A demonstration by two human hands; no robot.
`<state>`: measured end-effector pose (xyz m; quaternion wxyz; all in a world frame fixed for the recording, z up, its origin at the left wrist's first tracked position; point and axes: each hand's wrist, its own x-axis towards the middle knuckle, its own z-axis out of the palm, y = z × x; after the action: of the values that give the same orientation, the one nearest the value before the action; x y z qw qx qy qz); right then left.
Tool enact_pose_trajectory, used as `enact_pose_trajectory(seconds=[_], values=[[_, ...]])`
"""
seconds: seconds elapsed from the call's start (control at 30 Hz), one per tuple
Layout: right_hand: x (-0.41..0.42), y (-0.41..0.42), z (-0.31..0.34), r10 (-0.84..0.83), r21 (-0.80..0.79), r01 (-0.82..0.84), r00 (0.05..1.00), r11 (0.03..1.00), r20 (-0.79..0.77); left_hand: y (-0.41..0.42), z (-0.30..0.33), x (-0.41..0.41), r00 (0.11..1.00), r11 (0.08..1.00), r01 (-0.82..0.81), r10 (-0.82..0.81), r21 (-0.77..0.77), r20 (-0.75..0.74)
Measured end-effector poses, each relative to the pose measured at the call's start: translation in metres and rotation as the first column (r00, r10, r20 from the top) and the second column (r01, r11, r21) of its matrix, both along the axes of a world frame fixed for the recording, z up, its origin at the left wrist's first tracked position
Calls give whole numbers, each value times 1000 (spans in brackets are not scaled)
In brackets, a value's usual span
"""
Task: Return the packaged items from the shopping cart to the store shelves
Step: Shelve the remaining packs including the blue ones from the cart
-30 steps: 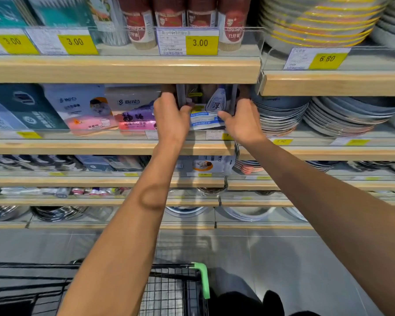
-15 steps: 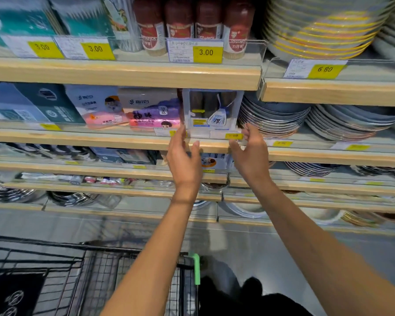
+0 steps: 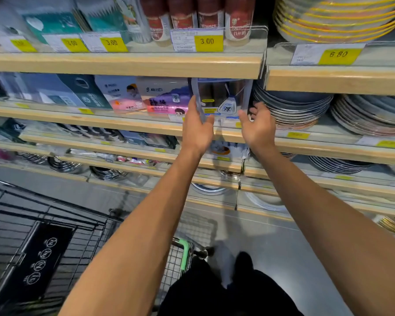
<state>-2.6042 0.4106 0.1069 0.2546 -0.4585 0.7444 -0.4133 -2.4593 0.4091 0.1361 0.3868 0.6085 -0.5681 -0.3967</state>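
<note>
On the second shelf (image 3: 123, 124), your clear package (image 3: 221, 99) stands between the boxed packs (image 3: 164, 96) and stacked plates (image 3: 292, 108). Your left hand (image 3: 197, 128) lies flat-fingered against its left edge; your right hand (image 3: 258, 126) hovers relaxed, gripping nothing. Below left sits the cart (image 3: 43, 236).

grey floor (image 3: 271, 229), wood-edged shelving (image 3: 123, 65)

Both arms outstretched; left hand (image 3: 197, 128), right hand (image 3: 259, 126) fingers relaxed.

Both hands (image 3: 197, 131) (image 3: 259, 128) off the clear package (image 3: 222, 99), now slightly back from the shelf (image 3: 123, 124).
</note>
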Motion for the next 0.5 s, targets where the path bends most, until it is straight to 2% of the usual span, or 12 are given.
enact_pose_trajectory(seconds=[0.13, 0.27, 0.4, 0.5], values=[[-2, -6, -4, 88, 51, -91, 994, 995, 62, -3, 3, -4, 995, 998, 60, -61, 6, 84], [0, -12, -10, 77, -18, -76, 994, 997, 78, -18, 6, 1, 991, 997, 75, -76, 10, 111], [3, -15, -15, -23, -28, 21, 997, 999, -78, -33, -5, 4, 980, 997, 81, -78, -8, 185], [7, -19, -17, -61, 2, 62, 980, 998, -190, -37, -11, 14, 970, 986, 161, -151, -39, 190]])
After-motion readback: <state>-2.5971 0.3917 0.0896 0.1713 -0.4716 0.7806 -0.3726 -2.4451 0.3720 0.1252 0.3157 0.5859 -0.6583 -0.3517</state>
